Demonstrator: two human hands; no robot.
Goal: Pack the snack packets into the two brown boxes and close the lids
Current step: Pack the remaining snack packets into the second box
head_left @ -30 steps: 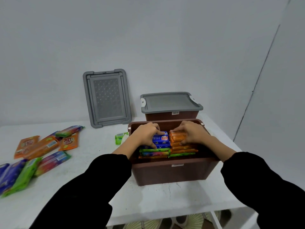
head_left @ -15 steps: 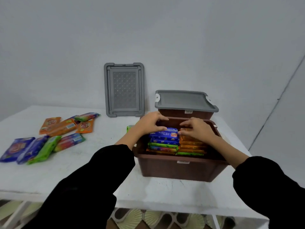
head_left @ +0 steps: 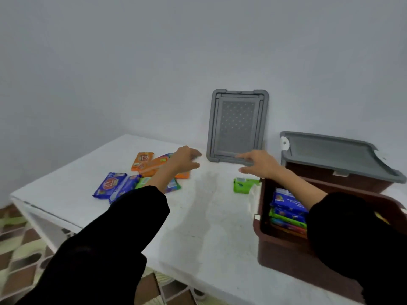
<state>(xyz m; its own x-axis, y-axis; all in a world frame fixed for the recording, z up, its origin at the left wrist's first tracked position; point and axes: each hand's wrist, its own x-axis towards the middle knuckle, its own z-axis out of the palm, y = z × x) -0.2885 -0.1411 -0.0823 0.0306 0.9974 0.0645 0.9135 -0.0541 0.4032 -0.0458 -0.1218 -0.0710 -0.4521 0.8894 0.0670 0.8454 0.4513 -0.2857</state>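
Loose packets (head_left: 123, 186) lie at the left of the surface (head_left: 198, 216); the left hand (head_left: 184, 160), fingers spread and empty, hovers over their right edge; the right hand (head_left: 258, 162), likewise spread, hangs by the leaning lid (head_left: 237, 125), farther off; the open box (head_left: 284, 249) sits rightmost.

There is a single view, from a wide-angle camera worn on the person's head, looking forward and down across a white table (head_left: 198, 216) toward a pale wall. Straight lines bow toward the frame edges (the lens is wide). The camera sits close: both black sleeves fill the lower frame, and the left hand (head_left: 185, 160) and right hand (head_left: 262, 165) reach out at mid-frame. The open brown box (head_left: 284, 254) is cut off at the lower right, the patterned floor (head_left: 19, 245) shows at the lower left, and the wall takes the upper half.
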